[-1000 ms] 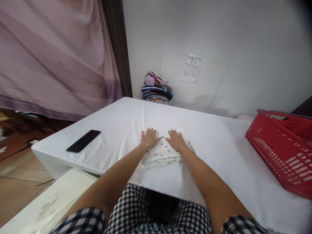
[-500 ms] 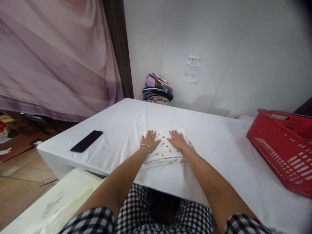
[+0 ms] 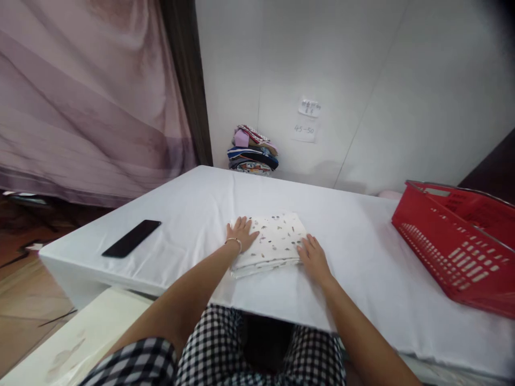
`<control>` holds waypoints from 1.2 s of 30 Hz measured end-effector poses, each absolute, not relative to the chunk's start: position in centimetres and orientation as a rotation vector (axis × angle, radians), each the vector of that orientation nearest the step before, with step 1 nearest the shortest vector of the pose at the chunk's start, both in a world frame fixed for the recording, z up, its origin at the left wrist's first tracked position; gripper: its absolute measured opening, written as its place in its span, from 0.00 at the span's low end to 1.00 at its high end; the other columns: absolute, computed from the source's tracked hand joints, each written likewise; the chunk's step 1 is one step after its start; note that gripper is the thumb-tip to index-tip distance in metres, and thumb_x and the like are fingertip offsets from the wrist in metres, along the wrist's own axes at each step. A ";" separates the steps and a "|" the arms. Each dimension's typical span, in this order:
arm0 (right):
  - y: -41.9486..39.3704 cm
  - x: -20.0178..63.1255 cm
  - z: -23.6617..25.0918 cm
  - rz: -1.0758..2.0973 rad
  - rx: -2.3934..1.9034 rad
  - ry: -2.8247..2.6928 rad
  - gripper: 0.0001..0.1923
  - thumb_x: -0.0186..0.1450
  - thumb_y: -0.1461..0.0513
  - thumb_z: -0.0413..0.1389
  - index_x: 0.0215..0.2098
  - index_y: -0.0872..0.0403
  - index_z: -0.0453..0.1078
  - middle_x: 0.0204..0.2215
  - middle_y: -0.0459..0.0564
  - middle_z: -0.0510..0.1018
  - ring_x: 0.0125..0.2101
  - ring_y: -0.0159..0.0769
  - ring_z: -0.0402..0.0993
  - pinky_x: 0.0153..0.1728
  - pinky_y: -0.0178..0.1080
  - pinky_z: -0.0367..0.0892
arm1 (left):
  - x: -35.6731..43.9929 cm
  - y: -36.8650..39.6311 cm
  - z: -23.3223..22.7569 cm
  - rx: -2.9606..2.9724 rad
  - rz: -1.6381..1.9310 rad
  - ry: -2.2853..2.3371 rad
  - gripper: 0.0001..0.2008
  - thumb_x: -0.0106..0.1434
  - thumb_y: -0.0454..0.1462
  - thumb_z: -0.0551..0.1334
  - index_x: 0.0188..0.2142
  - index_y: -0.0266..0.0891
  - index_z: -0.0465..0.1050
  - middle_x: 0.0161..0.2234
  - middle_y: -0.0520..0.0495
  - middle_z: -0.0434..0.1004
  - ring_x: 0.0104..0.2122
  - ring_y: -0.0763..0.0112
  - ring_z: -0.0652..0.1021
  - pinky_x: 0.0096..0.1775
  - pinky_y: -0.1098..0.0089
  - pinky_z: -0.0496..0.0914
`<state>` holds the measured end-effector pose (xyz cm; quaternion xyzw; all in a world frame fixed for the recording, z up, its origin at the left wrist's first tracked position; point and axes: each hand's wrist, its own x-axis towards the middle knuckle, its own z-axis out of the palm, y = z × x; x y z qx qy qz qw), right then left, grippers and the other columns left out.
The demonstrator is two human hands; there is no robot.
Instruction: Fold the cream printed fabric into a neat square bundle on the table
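A folded white cloth (image 3: 277,236) with a small scattered print lies on the white-covered table in front of me, its layers showing along the near edge. My left hand (image 3: 242,236), with a bracelet at the wrist, rests flat on the cloth's left side, fingers spread. At the right edge of the cloth is my right hand (image 3: 315,260), fingers stretched out and the thumb side touching the fabric. Neither hand grips anything. What kind of item the cloth is cannot be made out.
A black phone (image 3: 132,238) lies on the table (image 3: 346,225) at the left. At the right stands a red plastic basket (image 3: 450,246). A stack of folded clothes (image 3: 252,153) sits beyond the far edge, by the wall with paper notes (image 3: 304,130). A pink curtain (image 3: 92,96) hangs at left.
My right hand has slid from the top of the folded cloth to its right edge, toward me. My left hand stays on the left side. The view has shifted slightly right.
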<state>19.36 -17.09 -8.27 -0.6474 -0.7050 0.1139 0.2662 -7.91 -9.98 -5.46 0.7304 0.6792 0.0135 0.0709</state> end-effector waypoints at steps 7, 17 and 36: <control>-16.6 20.1 -10.2 0.468 -1.636 -1.570 0.27 0.62 0.50 0.47 0.54 0.54 0.64 0.58 0.54 0.61 0.58 0.43 0.56 0.57 0.47 0.54 | -9.9 -7.4 -4.5 2.150 0.211 2.135 0.27 0.65 0.49 0.40 0.60 0.42 0.54 0.61 0.45 0.54 0.60 0.56 0.54 0.57 0.45 0.43; -13.5 20.3 -11.8 0.267 -1.491 -1.646 0.21 0.61 0.62 0.43 0.47 0.56 0.70 0.46 0.55 0.72 0.48 0.41 0.67 0.52 0.45 0.61 | -11.1 -7.3 -5.1 2.082 0.277 2.186 0.21 0.65 0.42 0.43 0.51 0.41 0.64 0.51 0.41 0.67 0.49 0.55 0.67 0.46 0.58 0.63; -14.6 17.5 -7.4 0.171 -1.442 -1.933 0.16 0.63 0.59 0.47 0.47 0.51 0.70 0.52 0.51 0.70 0.56 0.42 0.59 0.57 0.52 0.50 | -10.5 -16.3 -7.3 1.917 0.820 1.935 0.26 0.63 0.49 0.47 0.52 0.37 0.66 0.46 0.42 0.72 0.48 0.61 0.71 0.51 0.64 0.63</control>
